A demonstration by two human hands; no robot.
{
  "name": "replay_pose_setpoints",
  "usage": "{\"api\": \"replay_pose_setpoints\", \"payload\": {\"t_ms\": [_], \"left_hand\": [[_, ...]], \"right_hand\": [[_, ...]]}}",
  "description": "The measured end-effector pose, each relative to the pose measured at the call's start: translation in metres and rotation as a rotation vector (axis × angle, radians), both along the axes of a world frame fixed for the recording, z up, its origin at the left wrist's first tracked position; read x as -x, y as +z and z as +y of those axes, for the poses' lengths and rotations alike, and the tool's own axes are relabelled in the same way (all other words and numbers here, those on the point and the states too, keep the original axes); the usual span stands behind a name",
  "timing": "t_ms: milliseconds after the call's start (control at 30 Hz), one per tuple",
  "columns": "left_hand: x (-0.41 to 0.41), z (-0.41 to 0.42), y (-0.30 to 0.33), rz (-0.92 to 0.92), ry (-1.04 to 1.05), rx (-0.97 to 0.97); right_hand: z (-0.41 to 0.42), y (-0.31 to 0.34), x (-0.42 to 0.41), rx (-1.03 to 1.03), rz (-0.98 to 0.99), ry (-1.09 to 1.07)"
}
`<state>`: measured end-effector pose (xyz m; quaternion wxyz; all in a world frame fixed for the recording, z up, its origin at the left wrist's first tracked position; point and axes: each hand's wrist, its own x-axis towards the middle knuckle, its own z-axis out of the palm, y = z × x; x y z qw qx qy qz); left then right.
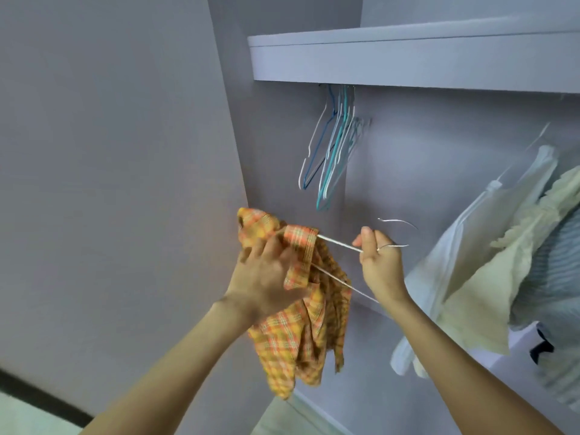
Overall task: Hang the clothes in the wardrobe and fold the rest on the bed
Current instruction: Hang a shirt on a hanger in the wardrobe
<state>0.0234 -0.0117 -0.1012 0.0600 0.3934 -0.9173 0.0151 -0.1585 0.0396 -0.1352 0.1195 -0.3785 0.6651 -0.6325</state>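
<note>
So the shirt (301, 309), orange and yellow plaid, is bunched up in front of the wardrobe (408, 58), hanging below and a bit left of the spare hangers (332, 152). Your left hand (266, 274) has its fingers curled into the cloth near the collar, gripping it. One arm of a white wire hanger (340, 243) pokes out of the collar toward the right, and a second wire of it runs lower across the fabric. Your right hand (378, 262) pinches that hanger near the neck, with the hook curving out just above and right of your fingers. The rest of the shirt dangles loose under your left wrist.

The spare hangers, blue, teal and white, hang in a cluster from under the wardrobe shelf, straight above the shirt. Right of them, a white garment (464, 262) and a cream one (514, 268) already hang on the rail, tilted in this view, with something striped (561, 246) behind them at the far right edge. It's too blurry to tell what the striped thing is.
</note>
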Motion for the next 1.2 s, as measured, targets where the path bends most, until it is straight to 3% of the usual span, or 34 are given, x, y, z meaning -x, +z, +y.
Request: {"api": "replay_pose_setpoints", "payload": {"t_ms": [67, 133, 267, 367, 500, 600, 700, 867, 1000, 1200], "left_hand": [[0.011, -0.006, 0.011, 0.254, -0.064, 0.299], [0.02, -0.011, 0.015, 0.237, -0.097, 0.39], [0.026, -0.03, 0.005, 0.07, -0.008, 0.166], [0.031, -0.043, -0.001, 0.224, -0.045, 0.157], [0.032, -0.069, 0.0, 0.43, 0.053, -0.015], [0.028, -0.081, 0.005, 0.577, 0.117, -0.058], [0.026, -0.087, 0.013, 0.689, 0.11, -0.07], [0.02, -0.084, 0.01, 0.769, -0.102, -0.105], [0.013, -0.079, -0.003, 0.72, -0.298, 0.029], [0.018, -0.063, -0.007, 0.711, -0.467, 0.14]], "right_hand": [[0.002, 0.008, -0.005, 0.024, 0.129, 0.039], [0.005, 0.013, -0.011, 0.038, 0.228, 0.046], [0.011, 0.025, -0.009, 0.018, 0.3, 0.017], [0.012, 0.034, -0.006, 0.074, 0.334, 0.016], [0.028, 0.029, -0.007, 0.317, 0.649, -0.064], [0.04, 0.002, -0.013, 0.34, 0.943, 0.202], [0.036, -0.027, -0.005, 0.065, 1.087, 0.453], [0.019, -0.038, 0.033, -0.434, 0.956, 0.462], [-0.001, -0.028, 0.048, -0.517, 0.91, 0.494], [-0.038, -0.027, 0.005, -0.524, 0.497, 0.865]]}}
